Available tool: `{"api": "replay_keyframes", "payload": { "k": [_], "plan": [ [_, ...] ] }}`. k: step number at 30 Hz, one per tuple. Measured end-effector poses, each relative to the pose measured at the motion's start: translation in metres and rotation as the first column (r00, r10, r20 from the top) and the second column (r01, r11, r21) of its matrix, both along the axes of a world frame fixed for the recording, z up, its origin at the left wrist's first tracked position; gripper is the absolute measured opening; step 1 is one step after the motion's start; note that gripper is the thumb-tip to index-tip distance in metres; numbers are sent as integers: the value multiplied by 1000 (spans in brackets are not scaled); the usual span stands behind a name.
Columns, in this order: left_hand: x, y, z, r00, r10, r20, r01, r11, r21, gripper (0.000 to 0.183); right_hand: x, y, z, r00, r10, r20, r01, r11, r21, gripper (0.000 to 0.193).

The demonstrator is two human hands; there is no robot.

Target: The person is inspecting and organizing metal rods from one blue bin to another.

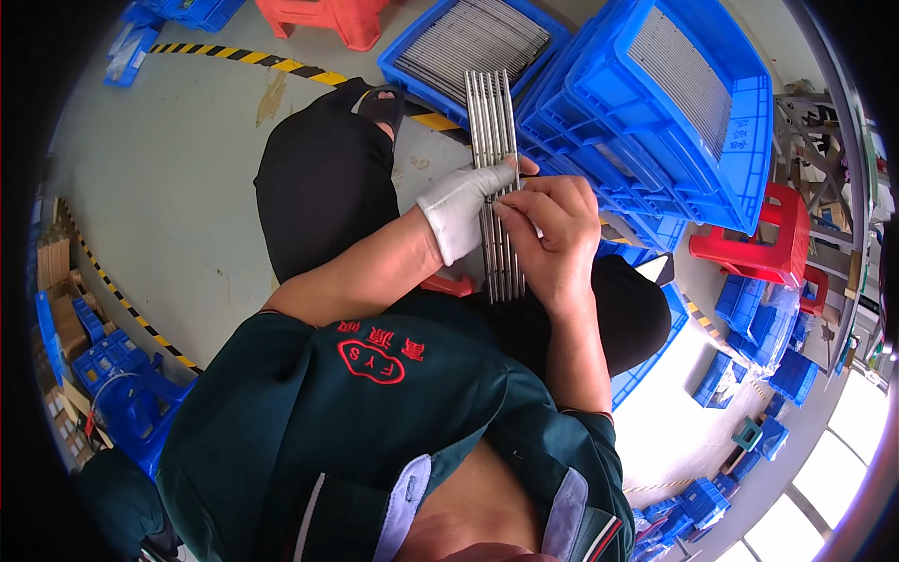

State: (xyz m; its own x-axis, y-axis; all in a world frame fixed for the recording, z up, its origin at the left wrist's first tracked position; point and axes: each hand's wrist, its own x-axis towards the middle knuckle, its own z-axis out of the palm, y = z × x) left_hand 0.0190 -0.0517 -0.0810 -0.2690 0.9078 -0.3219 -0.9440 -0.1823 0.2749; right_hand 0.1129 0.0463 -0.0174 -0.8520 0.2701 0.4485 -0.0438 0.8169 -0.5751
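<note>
Several slim silver metal rods [487, 112] lie side by side in a flat bundle in front of me, upright in the head view. My left hand [461, 204], in a white glove with bare fingertips, is closed around the middle of the bundle. My bare right hand [560, 229] is at the right side of the rods, fingers curled, thumb and forefinger pinched together against them just below the glove. What that pinch holds, if anything, is too small to make out.
A blue crate [398, 67] full of similar rods stands ahead. To its right rises a stack of blue crates [599, 103], the top one holding more rods. A red stool [770, 239] stands at the right, another red stool [323, 17] at the far side. Striped tape [253, 56] marks the floor.
</note>
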Motion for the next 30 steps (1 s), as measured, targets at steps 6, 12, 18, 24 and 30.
{"api": "replay_keyframes", "payload": {
  "k": [6,12,18,24,30],
  "plan": [
    [0,1,2,1000,1,-18,-2,1000,-18,24,-1,-1,-2,1000,11,-17,-10,997,73,13],
    [-1,1,4,1000,11,-28,-12,999,-38,22,1,2,0,1000,-8,4,8,1000,-30,12],
    [-1,1,7,1000,14,10,-13,998,-62,21,-1,-1,5,1000,11,-3,-11,998,61,13],
    [-1,4,4,999,13,31,-12,999,-51,23,-4,-3,-5,1000,6,-1,-6,993,114,14],
    [-3,1,1,999,-6,50,8,999,-46,20,4,4,11,999,-47,-21,47,999,-13,11]
  ]
}}
